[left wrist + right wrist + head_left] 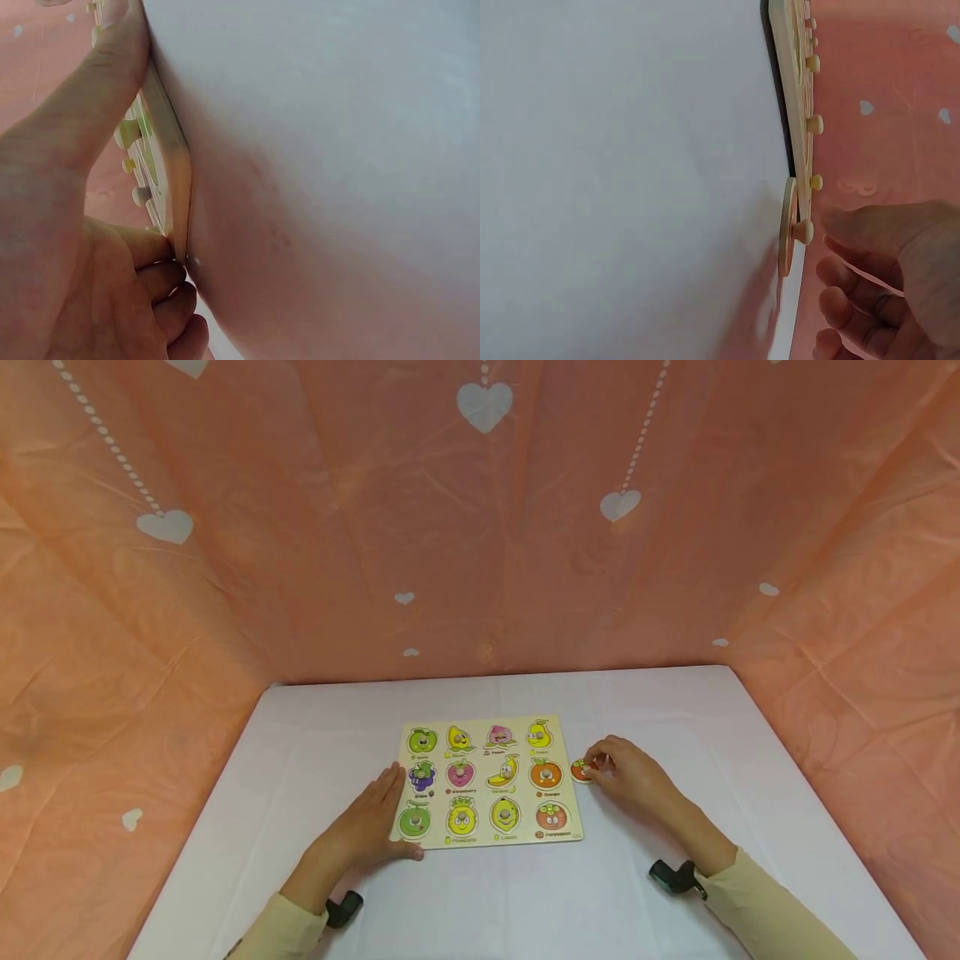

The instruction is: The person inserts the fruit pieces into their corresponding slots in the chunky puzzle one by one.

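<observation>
A wooden fruit puzzle board (pixel 483 784) lies flat on the table, with knobbed fruit pieces in its rows. My left hand (pixel 371 822) rests at the board's near left corner, fingers along the left edge and thumb by the near edge. To the right of the board lies a loose round red-orange puzzle piece (pixel 578 771) with a green top. My right hand (pixel 633 781) is over this piece, fingers loosely bent. In the right wrist view, a small gap shows between the thumb (pixel 844 223) and the piece's wooden knob (pixel 804 231); the piece leans close to the board's edge.
A white cloth covers the table (pixel 502 902). Orange-pink curtains (pixel 480 527) with white hearts enclose the back and both sides. Small black wrist cameras (pixel 345 910) are strapped at the sleeve cuffs.
</observation>
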{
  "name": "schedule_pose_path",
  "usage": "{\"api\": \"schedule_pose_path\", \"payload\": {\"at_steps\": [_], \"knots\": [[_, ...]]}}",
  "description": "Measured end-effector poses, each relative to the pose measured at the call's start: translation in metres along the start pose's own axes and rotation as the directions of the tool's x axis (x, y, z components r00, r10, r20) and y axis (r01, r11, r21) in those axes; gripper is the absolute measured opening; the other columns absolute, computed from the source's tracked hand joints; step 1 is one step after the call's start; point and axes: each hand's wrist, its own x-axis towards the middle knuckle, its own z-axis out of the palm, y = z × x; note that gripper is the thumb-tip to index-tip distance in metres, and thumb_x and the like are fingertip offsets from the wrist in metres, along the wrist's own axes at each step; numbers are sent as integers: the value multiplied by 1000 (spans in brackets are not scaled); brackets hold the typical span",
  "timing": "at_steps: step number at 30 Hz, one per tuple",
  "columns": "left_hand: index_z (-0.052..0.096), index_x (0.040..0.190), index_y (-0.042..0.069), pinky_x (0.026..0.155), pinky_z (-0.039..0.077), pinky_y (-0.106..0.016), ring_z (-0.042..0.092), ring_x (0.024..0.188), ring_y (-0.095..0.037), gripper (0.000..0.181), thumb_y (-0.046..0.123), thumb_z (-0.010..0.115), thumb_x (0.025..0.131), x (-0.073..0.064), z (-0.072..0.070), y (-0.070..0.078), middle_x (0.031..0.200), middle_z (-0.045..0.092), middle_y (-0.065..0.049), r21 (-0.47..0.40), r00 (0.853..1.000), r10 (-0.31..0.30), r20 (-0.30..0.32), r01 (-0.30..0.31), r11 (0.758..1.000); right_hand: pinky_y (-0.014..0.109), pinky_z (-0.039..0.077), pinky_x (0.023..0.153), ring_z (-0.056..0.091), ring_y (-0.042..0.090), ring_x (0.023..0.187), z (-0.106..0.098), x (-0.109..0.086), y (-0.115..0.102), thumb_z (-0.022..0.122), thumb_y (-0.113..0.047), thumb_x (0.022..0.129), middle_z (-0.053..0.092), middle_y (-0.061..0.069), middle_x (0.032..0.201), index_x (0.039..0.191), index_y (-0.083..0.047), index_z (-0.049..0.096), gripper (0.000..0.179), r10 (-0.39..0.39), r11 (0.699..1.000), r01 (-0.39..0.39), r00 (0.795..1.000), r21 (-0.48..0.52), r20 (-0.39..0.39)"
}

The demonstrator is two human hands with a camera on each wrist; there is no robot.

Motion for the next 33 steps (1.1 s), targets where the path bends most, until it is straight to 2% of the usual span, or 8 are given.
{"api": "schedule_pose_path", "payload": {"at_steps": [15, 23, 33], "knots": [[18, 165, -14, 132, 21, -58, 19, 162, -47, 135, 53, 95, 76, 1, 1, -1, 174, 17, -32, 15, 1000, 2, 1, -2, 1000, 32, 50, 72, 56, 14, 83, 2, 5, 7, 82, -10, 95, 63, -4, 91, 101, -9, 75, 10, 16, 1000, -17, 998, 6, 54], [19, 164, -15, 132, 22, -57, 19, 162, -47, 135, 53, 95, 76, 1, 2, -2, 174, 18, -33, 23, 1000, 6, -5, -6, 1000, 30, 47, 68, 54, 12, 79, 4, 5, 5, 81, -12, 95, 62, -4, 89, 100, -10, 75, 8, 32, 999, -33, 998, 8, 57], [19, 164, -14, 132, 22, -57, 19, 162, -47, 134, 53, 95, 76, 0, 2, -2, 174, 18, -32, 16, 1000, 6, -6, -6, 1000, 31, 47, 69, 55, 13, 79, 3, 6, 6, 81, -12, 94, 62, -4, 88, 98, -10, 75, 8, 45, 999, -45, 997, -9, 66]]}}
